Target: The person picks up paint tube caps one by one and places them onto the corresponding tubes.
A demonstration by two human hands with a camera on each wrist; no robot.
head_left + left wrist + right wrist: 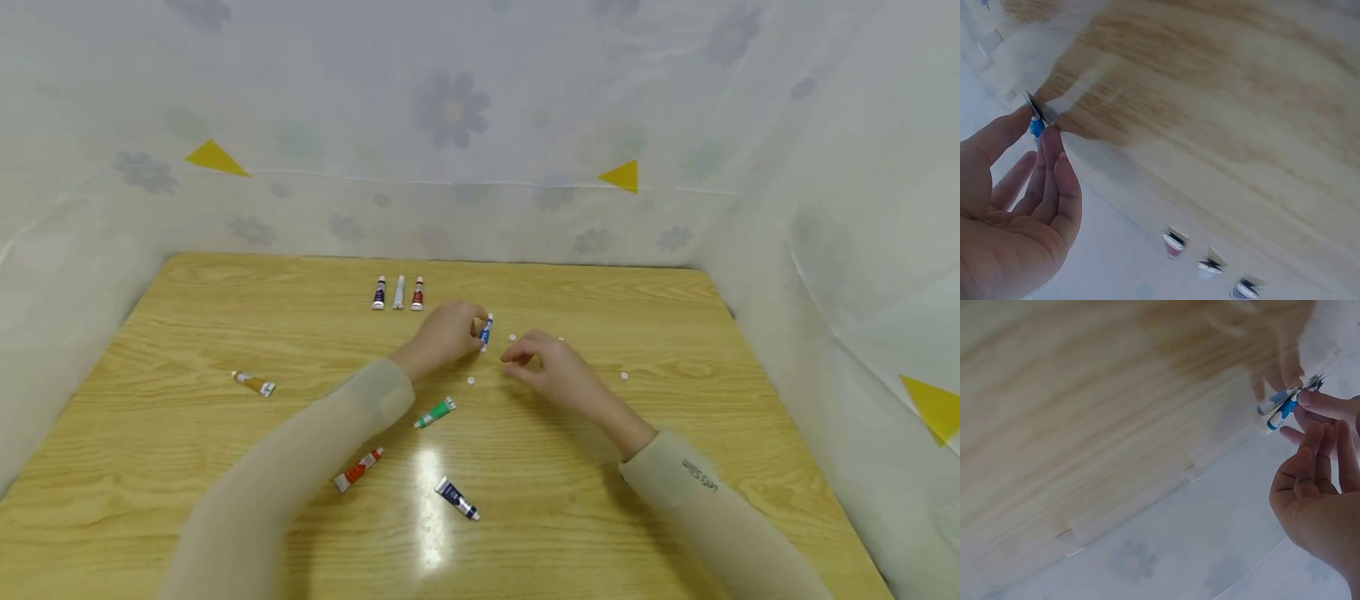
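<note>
My left hand [474,325] pinches a small blue paint tube [486,332] between thumb and forefinger, holding it just above the middle of the wooden table [675,317]. The left wrist view shows that pinch [1040,125] on the tube [1036,127]. My right hand [513,360] hovers just right of the tube with fingers loosely curled, and nothing plainly shows between them. In the right wrist view the right hand [1310,422] has one fingertip beside the tube [1282,414]. Small white caps [470,381] [512,337] [624,376] lie around both hands.
Three capped tubes [378,293] [399,292] [417,294] lie in a row at the back. Loose tubes lie nearer me: brown [253,383], green [435,412], red [358,469], dark blue [456,498]. Flowered sheeting [450,167] walls the table.
</note>
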